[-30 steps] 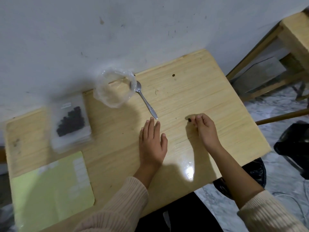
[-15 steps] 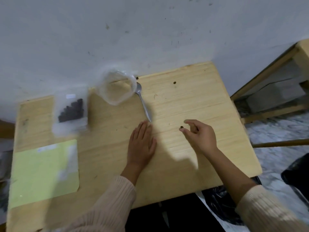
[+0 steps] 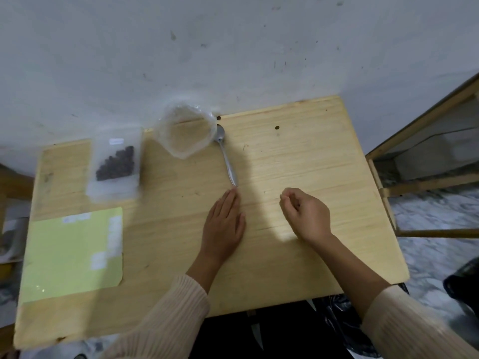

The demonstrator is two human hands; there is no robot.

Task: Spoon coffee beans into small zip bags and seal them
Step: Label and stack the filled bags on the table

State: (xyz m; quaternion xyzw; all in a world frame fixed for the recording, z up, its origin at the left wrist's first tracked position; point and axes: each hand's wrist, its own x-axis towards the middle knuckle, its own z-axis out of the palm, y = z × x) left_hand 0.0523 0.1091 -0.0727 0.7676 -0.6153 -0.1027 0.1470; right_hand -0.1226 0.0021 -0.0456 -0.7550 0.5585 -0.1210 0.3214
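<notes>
Grip of my right hand point(image 3: 307, 216) curls, on what I cannot tell; left hand point(image 3: 223, 224) lies flat. Clear zip bag point(image 3: 112, 189) shows dark beans point(image 3: 116, 164).

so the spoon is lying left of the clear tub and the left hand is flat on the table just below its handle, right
No: the spoon lies right of the clear tub, its bowl beside the tub's rim. The left hand is indeed flat on the table just below its handle. The head view shows this.
</notes>
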